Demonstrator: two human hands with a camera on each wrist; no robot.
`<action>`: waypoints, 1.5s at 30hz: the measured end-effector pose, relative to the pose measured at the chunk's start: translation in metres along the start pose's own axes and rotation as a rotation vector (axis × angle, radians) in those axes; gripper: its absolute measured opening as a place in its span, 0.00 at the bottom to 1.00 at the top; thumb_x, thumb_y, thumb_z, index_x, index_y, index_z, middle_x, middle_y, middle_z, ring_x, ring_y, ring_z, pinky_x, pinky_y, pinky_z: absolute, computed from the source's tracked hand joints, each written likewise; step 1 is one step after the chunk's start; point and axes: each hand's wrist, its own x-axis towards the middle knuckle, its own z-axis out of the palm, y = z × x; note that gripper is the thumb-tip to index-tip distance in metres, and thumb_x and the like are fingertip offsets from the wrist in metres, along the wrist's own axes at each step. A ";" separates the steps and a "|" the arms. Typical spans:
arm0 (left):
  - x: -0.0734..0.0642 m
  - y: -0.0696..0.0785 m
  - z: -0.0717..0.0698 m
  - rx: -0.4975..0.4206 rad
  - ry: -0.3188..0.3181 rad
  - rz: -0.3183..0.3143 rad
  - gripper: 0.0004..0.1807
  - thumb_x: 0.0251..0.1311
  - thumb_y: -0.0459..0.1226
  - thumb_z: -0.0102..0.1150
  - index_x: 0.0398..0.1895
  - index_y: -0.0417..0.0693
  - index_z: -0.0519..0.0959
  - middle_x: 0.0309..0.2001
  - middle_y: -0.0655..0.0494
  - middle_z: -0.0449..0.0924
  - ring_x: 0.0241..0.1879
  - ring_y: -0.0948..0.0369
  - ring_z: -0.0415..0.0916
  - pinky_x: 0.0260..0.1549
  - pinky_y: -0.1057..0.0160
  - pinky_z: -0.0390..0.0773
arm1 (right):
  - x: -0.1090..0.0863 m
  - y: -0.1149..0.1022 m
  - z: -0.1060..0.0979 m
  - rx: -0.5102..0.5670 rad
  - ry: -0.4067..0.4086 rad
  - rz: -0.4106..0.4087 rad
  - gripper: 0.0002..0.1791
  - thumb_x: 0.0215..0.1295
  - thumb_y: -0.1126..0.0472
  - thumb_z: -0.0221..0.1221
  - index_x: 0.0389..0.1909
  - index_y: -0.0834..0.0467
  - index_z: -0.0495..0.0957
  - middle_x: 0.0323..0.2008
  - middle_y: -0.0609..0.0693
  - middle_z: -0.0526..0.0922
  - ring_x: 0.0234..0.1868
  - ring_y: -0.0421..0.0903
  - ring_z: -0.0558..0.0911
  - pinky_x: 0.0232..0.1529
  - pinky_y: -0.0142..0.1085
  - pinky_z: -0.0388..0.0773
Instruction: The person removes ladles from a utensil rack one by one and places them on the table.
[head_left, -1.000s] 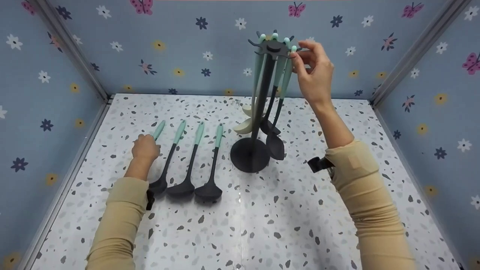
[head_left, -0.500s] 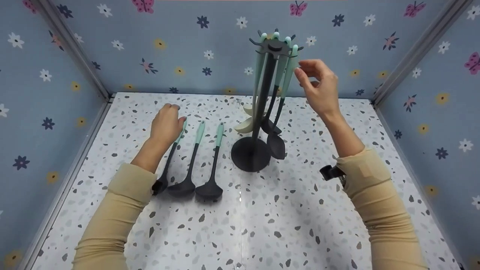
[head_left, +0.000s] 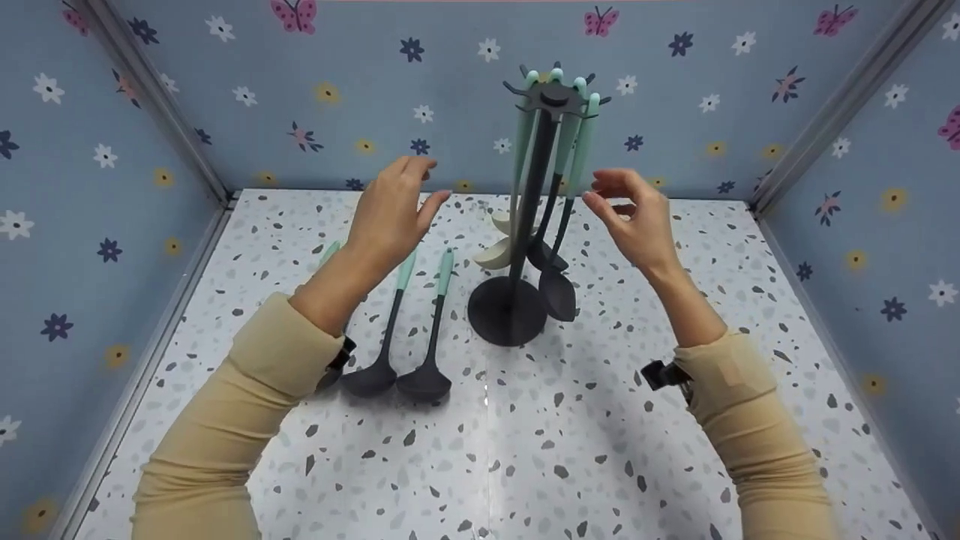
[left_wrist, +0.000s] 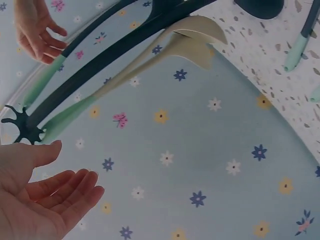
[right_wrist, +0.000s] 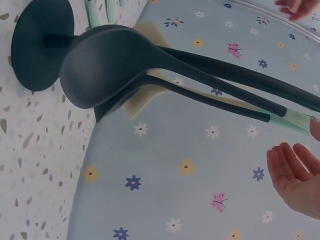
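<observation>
A dark utensil rack (head_left: 534, 187) stands upright, its top ringed with hooks. Two black ladles (head_left: 557, 295) hang on its right side by green handles, and two cream ladles (left_wrist: 200, 30) hang behind the pole. My left hand (head_left: 390, 214) is in the air left of the rack, thumb apart from the fingers, holding nothing. Right of the hanging handles, my right hand (head_left: 637, 221) hovers with loosely bent fingers; no contact shows in the head view. Several black ladles with green handles lie side by side on the table, including one ladle (head_left: 426, 381) nearest the rack; my left forearm partly hides the others.
The rack's round base (head_left: 495, 319) rests on the speckled white table (head_left: 555, 457). Blue flowered panels (head_left: 360, 82) enclose the back and both sides. Some bare hooks stick out from the rack's top, toward the left and front.
My left hand has moved up and right from the leftmost lying ladle toward the rack. My right hand has let go of a hanging ladle's handle top and dropped lower.
</observation>
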 end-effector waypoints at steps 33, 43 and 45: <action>0.078 0.073 0.010 0.011 0.042 0.029 0.17 0.63 0.45 0.45 0.38 0.41 0.76 0.34 0.52 0.76 0.30 0.63 0.70 0.31 0.69 0.70 | -0.040 0.056 0.053 0.314 0.015 0.109 0.16 0.51 0.73 0.60 0.41 0.75 0.72 0.36 0.64 0.77 0.39 0.59 0.76 0.36 0.32 0.75; 0.079 0.072 0.019 -0.010 0.111 0.051 0.18 0.65 0.42 0.41 0.35 0.39 0.79 0.30 0.50 0.76 0.27 0.61 0.68 0.28 0.67 0.69 | -0.045 0.064 0.060 0.288 0.017 0.122 0.12 0.52 0.73 0.60 0.38 0.73 0.74 0.34 0.66 0.78 0.36 0.51 0.79 0.36 0.40 0.75; 0.078 0.072 0.020 -0.027 0.128 0.054 0.18 0.65 0.42 0.42 0.34 0.39 0.79 0.29 0.49 0.76 0.27 0.60 0.68 0.29 0.67 0.69 | -0.046 0.065 0.061 0.280 0.017 0.113 0.11 0.52 0.73 0.59 0.36 0.74 0.74 0.34 0.66 0.78 0.35 0.50 0.79 0.36 0.37 0.76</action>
